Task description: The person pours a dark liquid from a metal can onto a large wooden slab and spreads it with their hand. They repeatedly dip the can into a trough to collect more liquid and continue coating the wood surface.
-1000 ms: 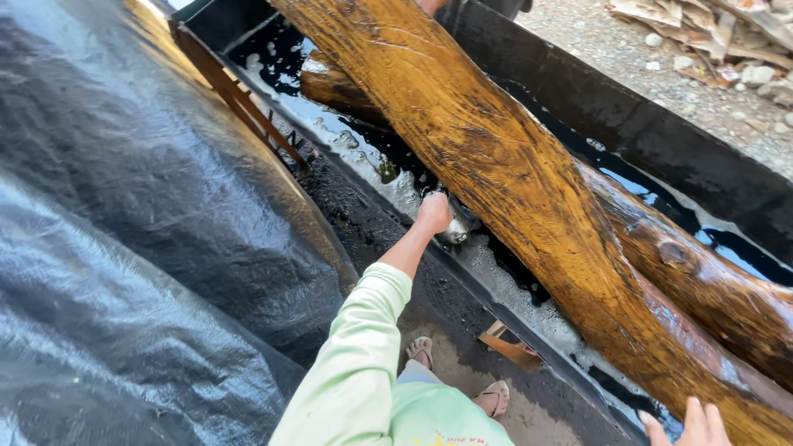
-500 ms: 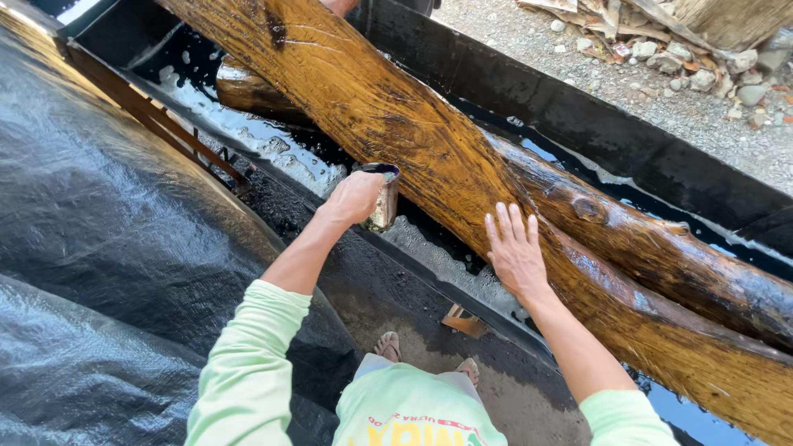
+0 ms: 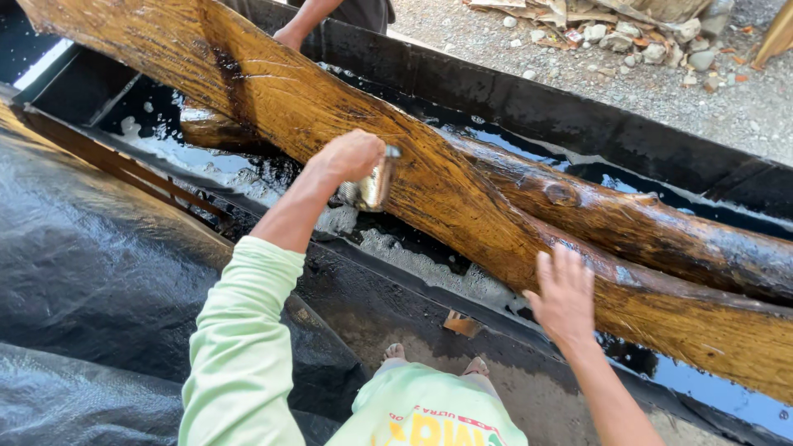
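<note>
Logs, two of them: one big wet golden-brown timber log [image 3: 462, 206] over a darker log [image 3: 661, 223] in one black trough [image 3: 578, 124]. Left hand [image 3: 351, 155] grips one small metal can [image 3: 372, 183] against it; right hand [image 3: 566, 293] lies flat, fingers spread, on the big log's near side.

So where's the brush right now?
In the head view, the brush is near the middle, gripped in the left hand and pressed against the near face of the big wet log above the black trough.

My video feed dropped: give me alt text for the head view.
The left hand presses a brush against a wet brown log lying in a black trough of dark liquid; the right hand rests on the log.
</note>
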